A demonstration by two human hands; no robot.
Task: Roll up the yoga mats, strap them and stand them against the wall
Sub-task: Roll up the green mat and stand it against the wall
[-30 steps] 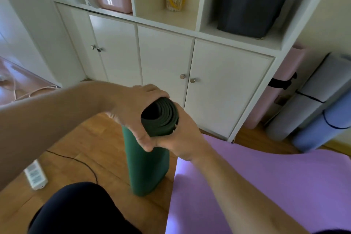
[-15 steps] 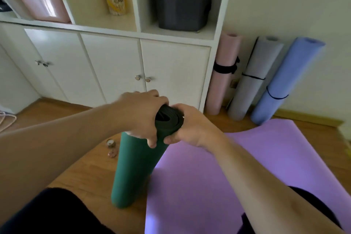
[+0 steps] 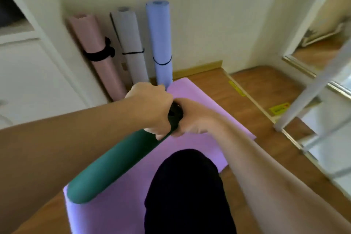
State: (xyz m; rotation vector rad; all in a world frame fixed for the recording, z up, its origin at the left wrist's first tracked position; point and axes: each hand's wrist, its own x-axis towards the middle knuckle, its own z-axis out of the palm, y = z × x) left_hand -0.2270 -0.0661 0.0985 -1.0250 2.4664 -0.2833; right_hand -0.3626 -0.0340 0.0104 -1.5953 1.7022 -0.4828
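Wooden floor (image 3: 256, 89), three strapped mats against the wall.
Both the left hand (image 3: 152, 108) and right hand (image 3: 191, 119) grip the top end of the green rolled mat (image 3: 117, 159), tilted over the flat purple mat (image 3: 197, 144); unstrapped, it could uncoil if either grip loosens.

Bare forearms (image 3: 76, 148) — black trousers (image 3: 188, 192)

Home room: white cabinet (image 3: 28, 74), wooden floor (image 3: 266, 89).

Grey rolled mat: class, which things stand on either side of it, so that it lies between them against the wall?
In the head view, the grey rolled mat stands between the pink rolled mat and the blue rolled mat, all strapped and leaning on the wall.
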